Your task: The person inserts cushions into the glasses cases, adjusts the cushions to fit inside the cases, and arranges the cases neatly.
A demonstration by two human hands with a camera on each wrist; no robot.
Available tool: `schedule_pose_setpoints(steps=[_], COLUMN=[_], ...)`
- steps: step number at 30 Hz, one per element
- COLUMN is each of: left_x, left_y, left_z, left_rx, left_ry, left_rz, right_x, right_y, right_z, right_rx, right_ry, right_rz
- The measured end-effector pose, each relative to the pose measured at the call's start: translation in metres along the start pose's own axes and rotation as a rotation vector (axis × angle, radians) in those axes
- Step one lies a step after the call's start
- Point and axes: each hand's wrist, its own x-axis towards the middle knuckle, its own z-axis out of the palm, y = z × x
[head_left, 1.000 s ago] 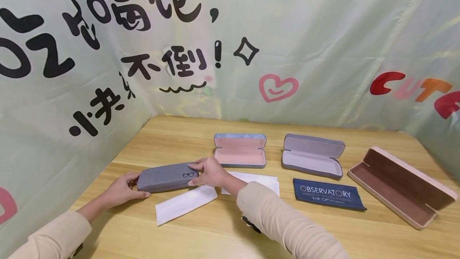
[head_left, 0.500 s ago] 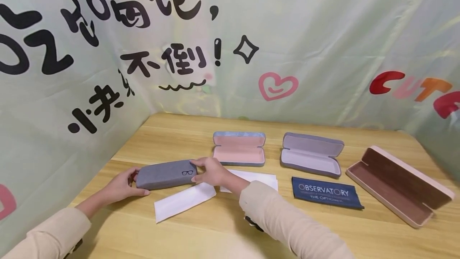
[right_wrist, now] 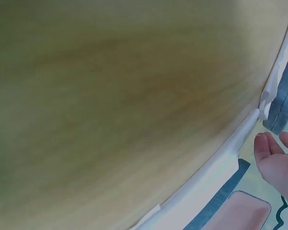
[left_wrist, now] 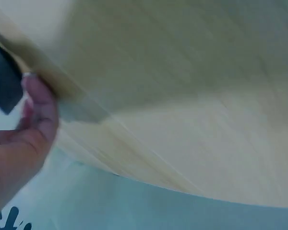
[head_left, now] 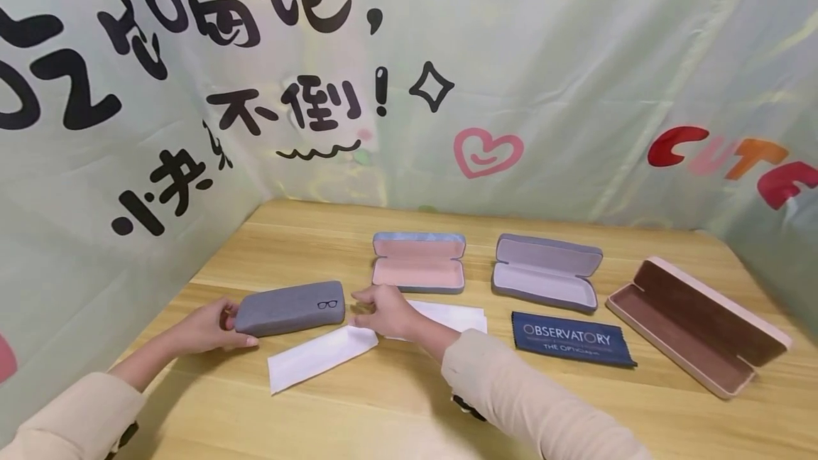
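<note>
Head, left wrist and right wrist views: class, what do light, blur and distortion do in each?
Head: clearest, though pale glare whitens the table near the bottom edge and tiny print on the blue cloth is unreadable; left wrist: broad shadow crosses the table, whose edge bows, and the left hand looks soft; right wrist: the table's grain smears.

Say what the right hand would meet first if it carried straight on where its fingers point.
Probably the glasses-mark end of the grey case, across a gap from the right hand in the head view. The hand's height is unclear, so it might pass above.
</note>
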Motion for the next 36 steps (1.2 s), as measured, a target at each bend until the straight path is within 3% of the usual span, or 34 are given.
schedule_pose_setpoints(steps=[8, 15, 22, 30, 36], left_x=[-0.014, -0.024, -0.031, -0.034, -0.031], left_y=[0.013, 0.020, 0.030, 0.041, 0.051], left_z=[-0.004, 0.004, 0.014, 0.030, 0.041], left_rx=[-0.037, -0.135, -0.168, -0.165, -0.112], left_ry=[-0.051, -0.067, -0.012, 0.032, 0.076], left_rz=[-0.156, -0.169, -0.244, -0.214, -0.160], right_x=[-0.008, -0.014, -0.019, -0.020, -0.018], right_y=[0.005, 0.005, 0.005, 0.006, 0.002], right_z=[0.005, 0.005, 0.005, 0.007, 0.008], right_rx=[-0.022, -0.012, -0.072, -0.084, -0.065], right_ry=[0.012, 0.017, -0.003, -0.007, -0.003], right_rz=[-0.023, -0.041, -0.087, -0.087, -0.068])
